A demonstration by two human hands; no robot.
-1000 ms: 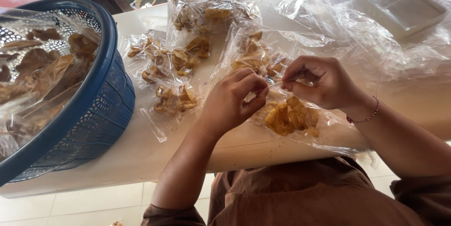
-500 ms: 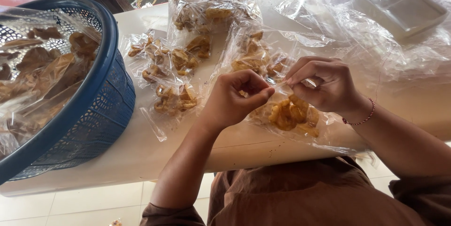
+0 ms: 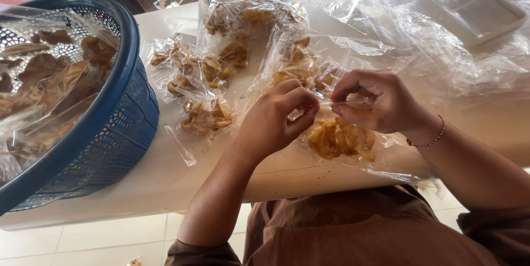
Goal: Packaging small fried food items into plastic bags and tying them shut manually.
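**Two hands pinch a bag of fried snacks at a pale table**

A cream table (image 3: pixel 165 177) stands over a tiled floor, strewn with clear plastic. At its near edge the left hand (image 3: pixel 276 119) and right hand (image 3: pixel 375 103) are both curled tight, fingertips pinching the twisted neck of a small clear bag of golden fried snacks (image 3: pixel 339 139) lying just beneath them. Filled packets (image 3: pixel 204 86) lie just behind; a blue plastic basket (image 3: pixel 105 133) of crackers stands left.
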